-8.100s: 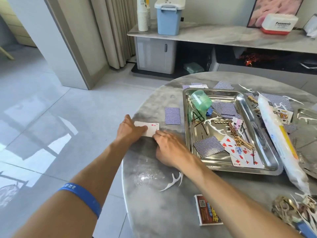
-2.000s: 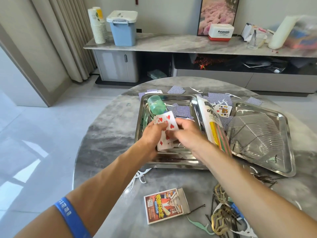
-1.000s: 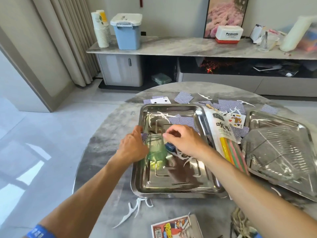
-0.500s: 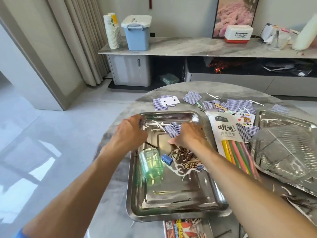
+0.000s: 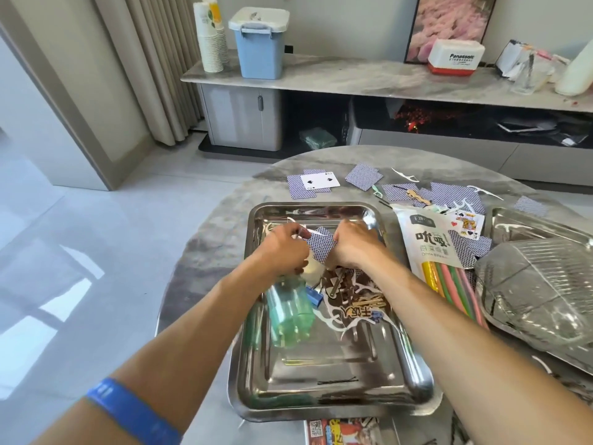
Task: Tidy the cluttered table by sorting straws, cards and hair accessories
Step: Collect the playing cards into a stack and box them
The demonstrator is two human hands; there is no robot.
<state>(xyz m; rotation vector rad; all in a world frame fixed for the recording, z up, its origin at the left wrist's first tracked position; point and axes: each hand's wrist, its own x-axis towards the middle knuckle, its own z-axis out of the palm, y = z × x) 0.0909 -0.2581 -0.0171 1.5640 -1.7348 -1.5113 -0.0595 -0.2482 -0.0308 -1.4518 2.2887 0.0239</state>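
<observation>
Head view, looking down on a round grey marble table (image 5: 205, 258); a steel tray (image 5: 324, 403) at centre, both hands inside its far half. Legible writing: "Panasonic" on a white-and-red box (image 5: 455, 57) on the sideboard; large Chinese characters on the white header of a straw packet (image 5: 431, 248), which lies just right of the tray with yellow, pink and green straws showing through its clear lower part; a printed card box (image 5: 345, 431) at the near edge, its text too cropped to read. Left hand (image 5: 284, 250): forearm reaching in from lower left, blue wristband (image 5: 134, 412) on it, fingers curled and pinching the left edge of a blue-backed playing card (image 5: 319, 247). Right hand (image 5: 353, 247): knuckles up, fingers curled down at the same card's right edge; whether it grips the card or only touches it, I cannot tell. In the tray below the hands: a green translucent cup (image 5: 290, 313) on its side, a blue clip (image 5: 313, 297) touching it, a heap of brown and white hair accessories (image 5: 356, 300), one black hairpin (image 5: 337, 380) near the front rim. Further cards (image 5: 364, 176), mostly face down, scattered beyond the tray; a second steel tray (image 5: 513, 220) at right, holding a clear plastic container (image 5: 539, 284).
</observation>
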